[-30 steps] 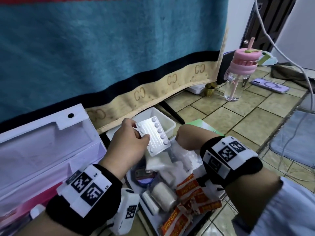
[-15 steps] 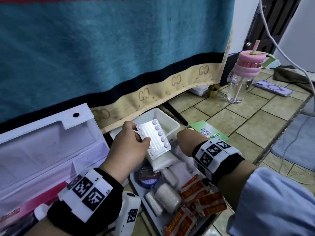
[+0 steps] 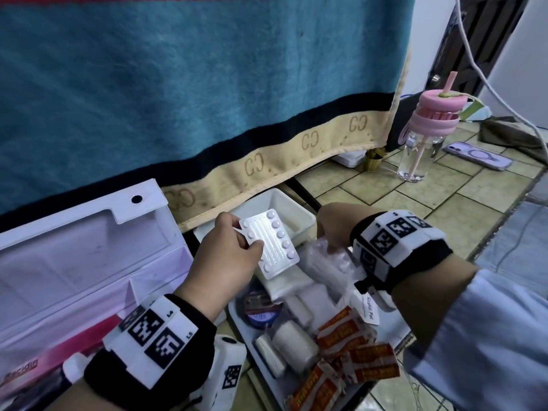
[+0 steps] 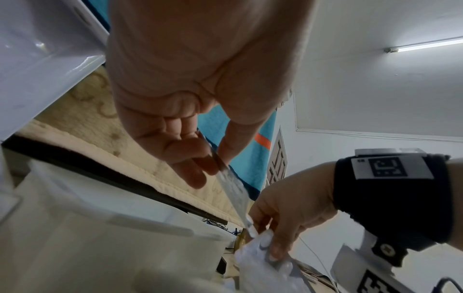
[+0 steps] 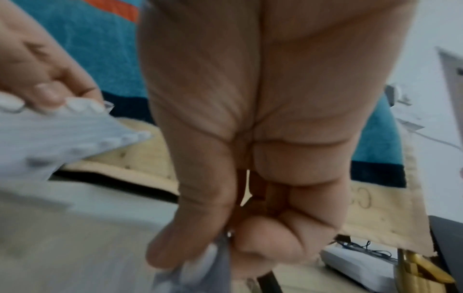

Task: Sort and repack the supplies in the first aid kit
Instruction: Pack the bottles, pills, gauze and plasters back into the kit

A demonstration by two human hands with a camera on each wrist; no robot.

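**While two pill strips are held aloft, a slip or a mix-up is risked**

Seen from the head view, a silver foil blister strip of white tablets is pinched at one corner by the left hand, above the crowded white plastic tray of supplies and just in front of an empty white rectangular tub. The right hand is curled down onto a clear, crinkled second pill strip lying on the bandage rolls. Because the foil strip is gripped by a corner only, it could be tipped out of the fingers and dropped among the orange-and-white plaster packets, where the sorting would be undone. The open white plastic kit case lies to the left, so a long carry over clutter is judged likely.

From the left wrist view, the foil strip is seen edge-on between thumb and fingers, its lower tip nearly touching the right hand; a knock between the two could be caused there.

From the right wrist view, which is blurred, the second strip is pinched between thumb and curled fingers. How firmly it is held cannot be told, and tablets could be crushed by a tight pinch.
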